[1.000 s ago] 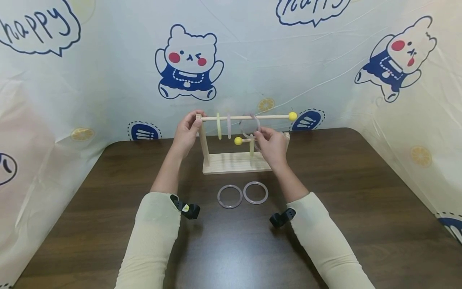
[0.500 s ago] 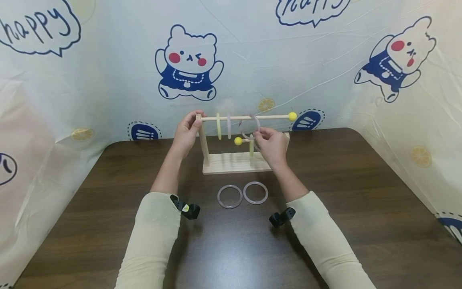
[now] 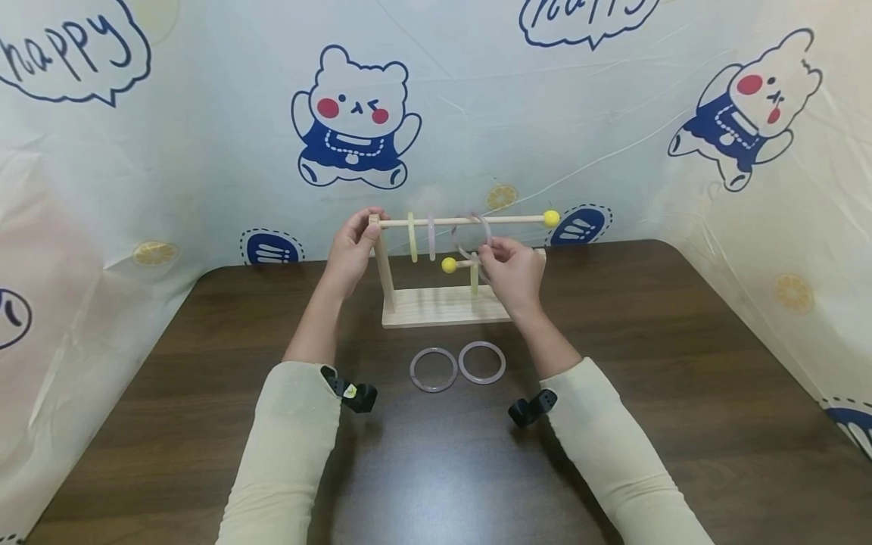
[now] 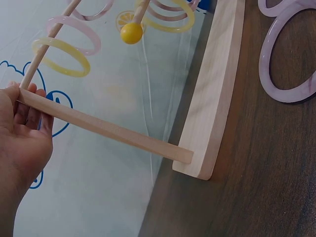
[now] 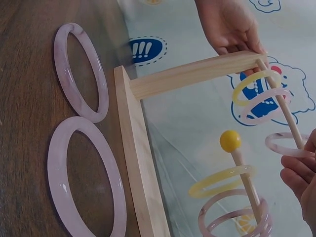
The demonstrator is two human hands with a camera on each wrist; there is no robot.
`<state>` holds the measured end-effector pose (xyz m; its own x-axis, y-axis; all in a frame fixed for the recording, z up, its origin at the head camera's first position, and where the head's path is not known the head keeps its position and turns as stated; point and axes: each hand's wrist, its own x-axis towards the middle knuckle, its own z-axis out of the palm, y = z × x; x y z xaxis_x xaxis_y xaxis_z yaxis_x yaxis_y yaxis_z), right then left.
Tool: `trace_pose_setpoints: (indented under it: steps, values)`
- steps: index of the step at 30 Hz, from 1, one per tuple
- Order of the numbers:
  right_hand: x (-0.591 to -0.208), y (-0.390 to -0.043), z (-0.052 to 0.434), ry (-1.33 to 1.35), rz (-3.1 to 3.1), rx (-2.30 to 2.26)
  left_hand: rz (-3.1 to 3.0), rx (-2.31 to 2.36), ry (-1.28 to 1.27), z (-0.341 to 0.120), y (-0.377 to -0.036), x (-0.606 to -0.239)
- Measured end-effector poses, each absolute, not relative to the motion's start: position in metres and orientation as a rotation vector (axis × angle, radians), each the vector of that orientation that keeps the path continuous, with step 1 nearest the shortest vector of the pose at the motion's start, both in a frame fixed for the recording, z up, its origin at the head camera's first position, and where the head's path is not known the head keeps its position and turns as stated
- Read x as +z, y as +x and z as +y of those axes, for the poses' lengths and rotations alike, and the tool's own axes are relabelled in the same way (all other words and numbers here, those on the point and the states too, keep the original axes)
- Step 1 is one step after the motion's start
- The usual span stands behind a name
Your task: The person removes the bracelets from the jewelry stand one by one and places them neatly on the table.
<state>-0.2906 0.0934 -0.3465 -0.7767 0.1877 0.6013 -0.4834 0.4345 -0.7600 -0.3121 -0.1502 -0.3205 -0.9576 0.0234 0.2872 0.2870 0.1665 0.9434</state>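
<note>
At the far middle of the dark wooden desk (image 3: 613,341) stood a pale wooden rack (image 3: 443,306) with an upright post at its left end and two rods tipped with yellow balls; the left hand (image 3: 350,250) gripped the top of that post, its fingers curled round the corner where the upper rod (image 3: 504,220) joins; the right hand (image 3: 514,272) pinched a translucent pink bangle (image 3: 470,236) between thumb and fingertips, the bangle threaded on the upper rod near its middle and tilted toward the person; further left on the same rod hung a yellow bangle (image 3: 412,236) and a pale pink bangle (image 3: 431,236), just beside each other; on the shorter lower rod (image 5: 247,177) a yellow ring (image 5: 219,180) and pink rings behind it sat close together; on the desk in front of the rack's base two more pink bangles (image 3: 458,367) lay flat, side by side and all but touching; behind everything hung a plastic backdrop (image 3: 204,113) printed with cartoon bears.
</note>
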Motion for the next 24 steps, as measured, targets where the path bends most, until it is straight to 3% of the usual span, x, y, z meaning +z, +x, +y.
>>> trace_pose_setpoints:
  steps: [24]
  values:
    - [-0.3465,-0.2884,0.0946,0.276,-1.983,1.342,-2.218,-1.878,-0.318,-0.1503,-0.3112,-0.3204]
